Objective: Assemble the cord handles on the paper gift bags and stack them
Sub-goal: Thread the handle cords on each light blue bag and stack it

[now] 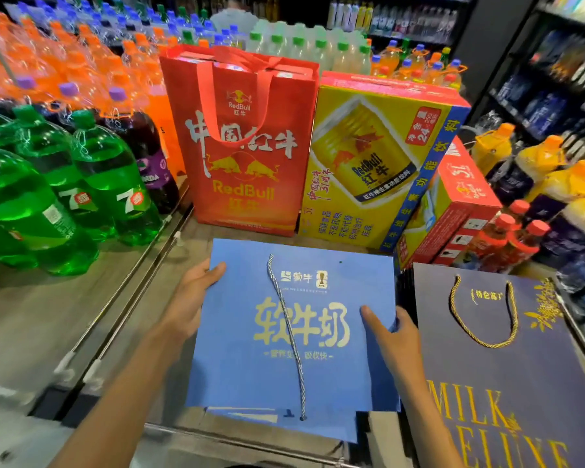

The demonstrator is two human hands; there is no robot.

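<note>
Flat matte blue paper bag (pixel 294 332) with twisted cord (pixel 289 332), edges gripped by left hand (pixel 191 295) and right hand (pixel 390 329).

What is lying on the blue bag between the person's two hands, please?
In the head view, a blue-and-white cord lies loose down the blue bag, between the left hand and right hand; the second hole is unthreaded.

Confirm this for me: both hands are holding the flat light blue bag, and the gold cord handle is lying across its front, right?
Not quite. The head view shows both the left hand and right hand on the light blue bag, but the cord across its front is blue and white. The gold cord is on the dark blue bag beside it.
</note>
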